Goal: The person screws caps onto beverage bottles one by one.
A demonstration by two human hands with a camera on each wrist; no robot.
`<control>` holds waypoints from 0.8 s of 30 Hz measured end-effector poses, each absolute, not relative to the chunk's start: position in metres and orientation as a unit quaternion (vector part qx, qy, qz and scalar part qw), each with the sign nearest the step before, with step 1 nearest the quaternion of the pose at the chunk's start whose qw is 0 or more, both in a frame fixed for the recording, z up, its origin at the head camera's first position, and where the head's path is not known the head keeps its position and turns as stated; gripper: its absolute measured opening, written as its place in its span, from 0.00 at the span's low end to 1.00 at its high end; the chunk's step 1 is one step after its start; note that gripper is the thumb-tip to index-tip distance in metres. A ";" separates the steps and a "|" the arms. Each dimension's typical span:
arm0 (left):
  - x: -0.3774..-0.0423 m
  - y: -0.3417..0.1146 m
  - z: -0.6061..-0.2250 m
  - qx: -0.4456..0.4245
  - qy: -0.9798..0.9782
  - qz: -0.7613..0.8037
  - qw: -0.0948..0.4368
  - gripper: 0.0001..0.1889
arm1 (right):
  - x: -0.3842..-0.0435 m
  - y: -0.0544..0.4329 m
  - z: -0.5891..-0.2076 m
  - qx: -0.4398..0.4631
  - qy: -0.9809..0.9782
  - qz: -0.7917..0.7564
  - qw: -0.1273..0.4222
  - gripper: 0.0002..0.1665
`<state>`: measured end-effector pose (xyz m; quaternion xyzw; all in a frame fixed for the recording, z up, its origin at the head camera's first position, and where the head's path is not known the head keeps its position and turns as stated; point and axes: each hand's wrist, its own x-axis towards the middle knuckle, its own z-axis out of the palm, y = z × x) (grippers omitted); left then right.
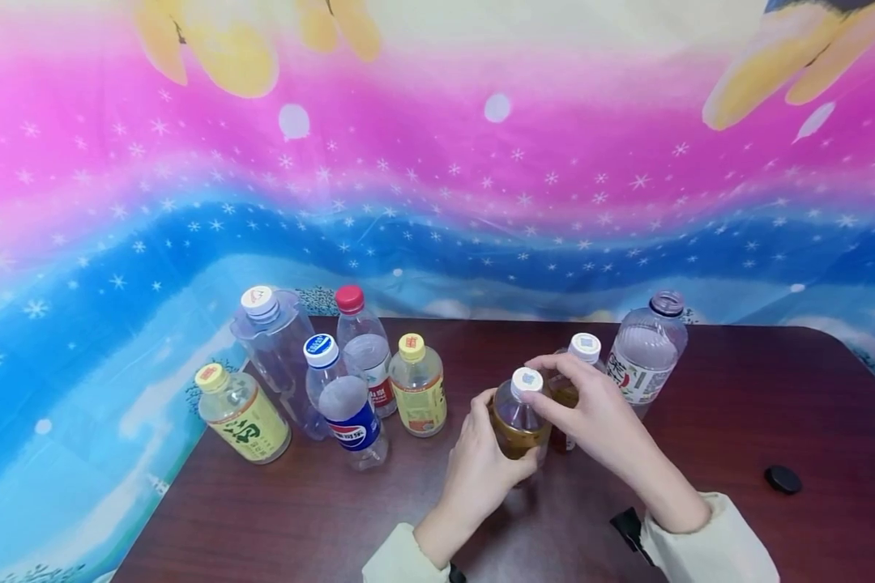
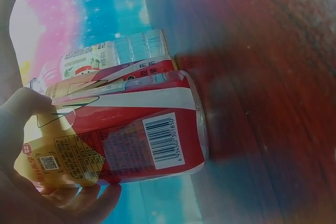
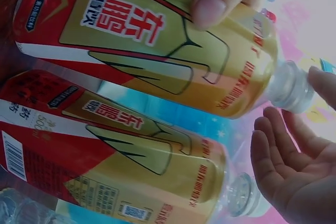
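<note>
My left hand [image 1: 474, 474] grips the body of a gold-and-red labelled drink bottle [image 3: 152, 35], which stands upright on the table. In the left wrist view, the fingers and thumb wrap round the upper label of this bottle [image 2: 131, 124]. At the top, my right hand [image 1: 598, 405] pinches the white cap [image 1: 527, 382] between thumb and fingers; the right wrist view shows the thumb against the cap [image 3: 302, 90], other fingers curved beneath. A second bottle of the same kind [image 3: 142, 145], white-capped, stands just beside it, partly hidden behind the right hand in the head view.
An uncapped clear bottle [image 1: 645, 352] stands behind on the right. At left stand a Pepsi bottle [image 1: 350, 417], a red-capped water bottle [image 1: 368, 356], two yellow-capped bottles [image 1: 251, 425] and a tall clear bottle [image 1: 280, 348]. A black disc [image 1: 783, 479] lies on the table [image 1: 736, 405] at right.
</note>
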<state>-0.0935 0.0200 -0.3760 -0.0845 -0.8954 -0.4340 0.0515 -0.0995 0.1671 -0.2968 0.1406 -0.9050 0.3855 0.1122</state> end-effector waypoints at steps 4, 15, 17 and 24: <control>-0.094 0.020 -0.377 -0.082 -0.895 -0.435 0.050 0.42 | -0.102 0.167 -0.301 0.155 -0.902 0.389 0.105 0.25; -0.094 0.020 -0.377 -0.084 -0.897 -0.429 0.056 0.42 | -0.103 0.168 -0.302 0.182 -0.901 0.374 0.123 0.19; -0.094 0.020 -0.377 -0.083 -0.897 -0.430 0.056 0.42 | -0.104 0.166 -0.301 0.165 -0.903 0.378 0.120 0.18; -0.094 0.020 -0.378 -0.083 -0.898 -0.427 0.056 0.42 | -0.106 0.167 -0.306 0.174 -0.896 0.394 0.103 0.27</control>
